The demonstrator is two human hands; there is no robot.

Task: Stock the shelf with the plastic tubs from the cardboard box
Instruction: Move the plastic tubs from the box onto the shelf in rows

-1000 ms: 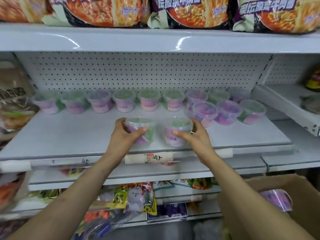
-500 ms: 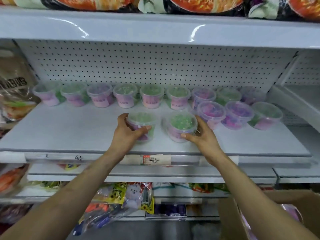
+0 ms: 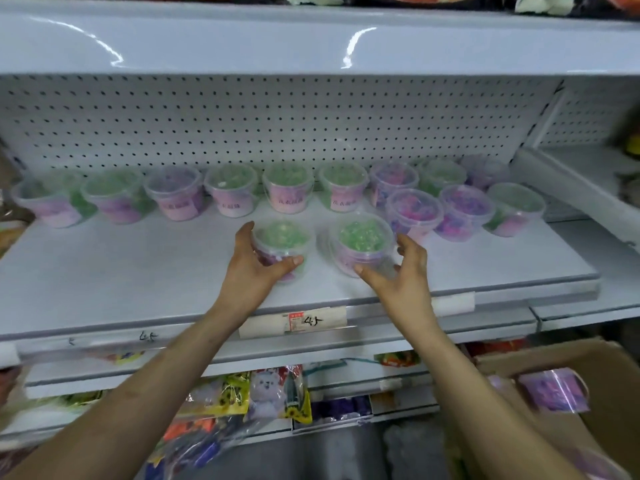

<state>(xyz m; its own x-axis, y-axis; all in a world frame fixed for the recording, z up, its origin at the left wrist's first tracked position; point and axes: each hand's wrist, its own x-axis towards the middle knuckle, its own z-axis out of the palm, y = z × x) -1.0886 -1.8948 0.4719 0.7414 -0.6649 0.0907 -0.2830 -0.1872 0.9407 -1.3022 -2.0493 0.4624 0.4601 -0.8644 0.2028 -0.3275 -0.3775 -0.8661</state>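
Left hand [image 3: 258,268]: grips left clear green-filled plastic tub [image 3: 282,242], mid white metal shelf [image 3: 138,271].
Right hand [image 3: 398,275]: cupped round right clear green-filled plastic tub [image 3: 360,242], just beside.
Advice: push both level with clear purple-filled tub [image 3: 414,211], upright.

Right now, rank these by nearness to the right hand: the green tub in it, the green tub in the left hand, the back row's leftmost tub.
1. Right green tub, in the right hand.
2. Left green tub, beside it, in the left hand.
3. Leftmost tub, far left at the back.
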